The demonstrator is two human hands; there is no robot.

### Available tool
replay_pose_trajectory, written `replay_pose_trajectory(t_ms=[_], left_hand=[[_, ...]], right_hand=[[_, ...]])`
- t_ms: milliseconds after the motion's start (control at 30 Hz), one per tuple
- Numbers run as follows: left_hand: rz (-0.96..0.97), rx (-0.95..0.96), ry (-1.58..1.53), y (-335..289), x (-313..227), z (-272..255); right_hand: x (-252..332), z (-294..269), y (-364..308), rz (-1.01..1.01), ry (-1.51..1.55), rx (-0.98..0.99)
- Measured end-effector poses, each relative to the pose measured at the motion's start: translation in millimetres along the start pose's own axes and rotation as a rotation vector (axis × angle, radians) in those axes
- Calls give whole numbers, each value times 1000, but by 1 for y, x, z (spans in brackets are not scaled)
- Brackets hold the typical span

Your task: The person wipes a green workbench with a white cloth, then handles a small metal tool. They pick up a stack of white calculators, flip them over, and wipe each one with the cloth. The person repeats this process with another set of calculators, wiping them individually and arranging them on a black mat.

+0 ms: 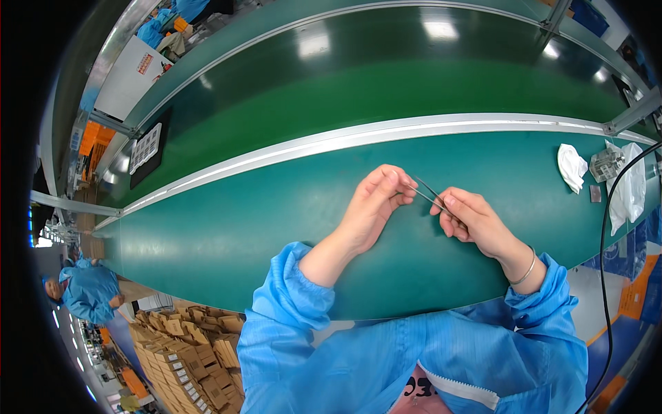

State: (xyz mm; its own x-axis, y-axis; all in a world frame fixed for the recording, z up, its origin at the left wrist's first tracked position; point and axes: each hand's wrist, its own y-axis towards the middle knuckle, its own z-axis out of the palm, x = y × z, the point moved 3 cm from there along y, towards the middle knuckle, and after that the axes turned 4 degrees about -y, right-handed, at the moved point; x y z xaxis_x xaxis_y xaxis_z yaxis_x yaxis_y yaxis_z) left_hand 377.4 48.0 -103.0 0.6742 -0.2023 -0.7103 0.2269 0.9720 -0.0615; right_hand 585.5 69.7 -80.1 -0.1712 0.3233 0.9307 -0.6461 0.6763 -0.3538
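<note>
A pair of thin metal tweezers is held above the green work table, with its two prongs spread and angled up to the left. My right hand grips it by the rear end between thumb and fingers. My left hand is closed in a pinch at the prong tips, and one prong reaches its fingertips. Whether a small piece sits between those fingers is too fine to make out.
At the right lie a crumpled white cloth, a clear box, a small pinkish square and a white plastic bag. A black cable hangs there. A metal rail borders a green conveyor belt. Cardboard boxes stand lower left.
</note>
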Motion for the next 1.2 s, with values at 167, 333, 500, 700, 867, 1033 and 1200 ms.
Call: replay_pose_trajectory(t_ms=[167,333,500,700,867,1033,1200], left_hand=[[53,-84,-32,2,-3,-9],[28,-44,308,1,-3,4],[67,-27,368,0,-2,-1],[85,-76,335,1,-1,-3],[84,-170,231,1,0,-6],[46,-114,175,3,-5,-4],[4,37,333,0,-4,0]], right_hand=[[-3,-1,-1,15,114,77],[-4,3,-1,73,293,183],[-3,6,-3,93,284,226],[-5,6,-2,98,300,242],[-7,7,-1,110,314,219],[-5,6,-1,107,335,204],[-8,6,2,83,368,176]])
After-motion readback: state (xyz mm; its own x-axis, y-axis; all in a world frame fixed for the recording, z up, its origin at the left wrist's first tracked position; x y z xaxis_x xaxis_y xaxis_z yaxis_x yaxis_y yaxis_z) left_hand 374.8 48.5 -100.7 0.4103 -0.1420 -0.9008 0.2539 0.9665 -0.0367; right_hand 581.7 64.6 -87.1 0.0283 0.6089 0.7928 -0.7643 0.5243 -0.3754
